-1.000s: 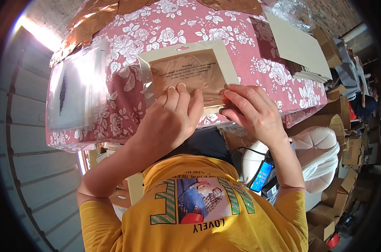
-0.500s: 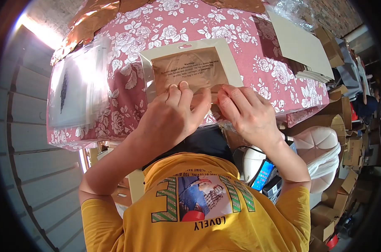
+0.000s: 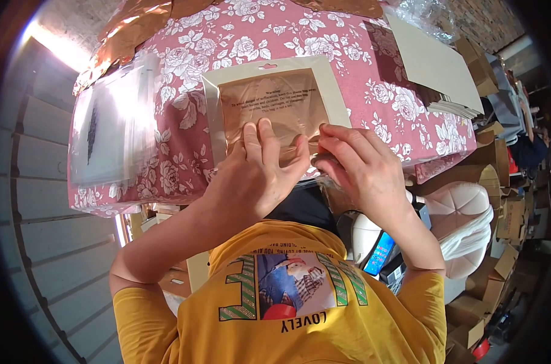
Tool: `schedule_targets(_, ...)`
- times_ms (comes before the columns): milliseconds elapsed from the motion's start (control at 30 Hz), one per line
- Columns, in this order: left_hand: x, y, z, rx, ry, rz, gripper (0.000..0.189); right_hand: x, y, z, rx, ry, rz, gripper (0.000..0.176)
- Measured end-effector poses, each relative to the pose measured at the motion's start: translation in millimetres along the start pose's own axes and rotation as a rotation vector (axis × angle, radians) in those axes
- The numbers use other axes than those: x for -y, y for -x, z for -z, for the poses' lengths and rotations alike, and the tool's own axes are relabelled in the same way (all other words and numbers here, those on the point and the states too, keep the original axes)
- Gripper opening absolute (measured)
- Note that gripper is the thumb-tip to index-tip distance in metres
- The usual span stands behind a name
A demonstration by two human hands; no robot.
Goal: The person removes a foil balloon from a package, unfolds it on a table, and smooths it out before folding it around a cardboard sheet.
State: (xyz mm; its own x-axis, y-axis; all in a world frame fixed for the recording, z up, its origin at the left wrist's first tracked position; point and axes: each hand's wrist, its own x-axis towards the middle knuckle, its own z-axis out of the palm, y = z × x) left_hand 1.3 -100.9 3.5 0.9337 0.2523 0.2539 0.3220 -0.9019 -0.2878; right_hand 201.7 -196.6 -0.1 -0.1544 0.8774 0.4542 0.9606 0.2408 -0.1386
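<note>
The windowed bag (image 3: 269,100) is laid flat on the floral tablecloth (image 3: 239,36), close to the table's near edge and roughly midway along it. A white border is seen around its clear window, a copper-coloured sheet shows inside, and a few lines of small print are carried near the top of the window.

The left hand (image 3: 257,170) is raised from a bent elbow and laid palm-down on the lower part of the bag. Its fingers (image 3: 264,130) are stretched out and held close together, pressed flat on the window, with the thumb spread towards the right; nothing is gripped by it. The right hand (image 3: 357,164) is brought in from the right with the wrist bent, and its fingers are curled with the tips drawn together on the bag's lower right edge, which appears to be pinched between thumb and fingertips. The two hands are just beside each other, almost touching at the thumbs.

One bag is being handled, by two hands. One stack of clear sleeves (image 3: 114,115) is lying at the left end of the table, one stack of white cards (image 3: 433,67) at the right end, and crumpled copper foil (image 3: 136,30) along the far edge. One phone (image 3: 380,255) with a lit screen is seen below the table.
</note>
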Motion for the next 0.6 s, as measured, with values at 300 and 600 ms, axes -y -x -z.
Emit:
schedule_targets(300, -10.5, 11.6, -3.1, -0.064, 0.242, 0.098, 0.049, -9.0, 18.2, -2.4, 0.024, 0.011, 0.095, 0.043)
schedule_targets(600, -23.0, 18.2, -11.2, -0.07, 0.196, 0.163, 0.073, -9.5, 28.2, -7.1, 0.078, 0.23, 0.164, 0.054)
